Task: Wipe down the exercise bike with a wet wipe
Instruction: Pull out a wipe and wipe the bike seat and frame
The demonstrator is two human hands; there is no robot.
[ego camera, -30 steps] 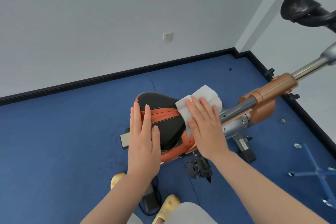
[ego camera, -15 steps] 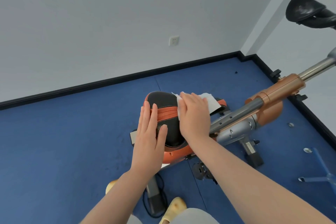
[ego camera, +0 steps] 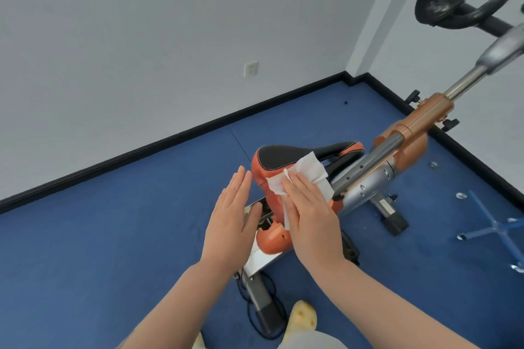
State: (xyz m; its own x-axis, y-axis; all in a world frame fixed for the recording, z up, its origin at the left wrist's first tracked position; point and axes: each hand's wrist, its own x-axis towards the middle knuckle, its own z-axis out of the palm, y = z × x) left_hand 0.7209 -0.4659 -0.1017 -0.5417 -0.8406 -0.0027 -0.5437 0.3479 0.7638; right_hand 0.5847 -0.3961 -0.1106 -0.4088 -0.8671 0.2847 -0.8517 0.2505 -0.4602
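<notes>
The exercise bike has a black and orange saddle [ego camera: 279,160], an orange and grey frame [ego camera: 408,136] and black handlebars [ego camera: 459,13] at the upper right. My right hand [ego camera: 309,215] lies flat on a white wet wipe [ego camera: 310,171] and presses it against the rear side of the saddle. My left hand [ego camera: 232,219] hovers just left of the saddle with straight fingers, holding nothing and apart from the seat.
Blue carpet [ego camera: 113,249] covers the floor up to a black skirting board and grey walls with a socket [ego camera: 251,68]. A blue metal stand [ego camera: 493,225] lies at the right. The bike's grey foot bar [ego camera: 265,309] and a black cable are near my yellow slippers [ego camera: 303,317].
My left hand has lifted off the saddle and moved left. My right hand has slid the wipe back toward the rear of the saddle. The view has shifted.
</notes>
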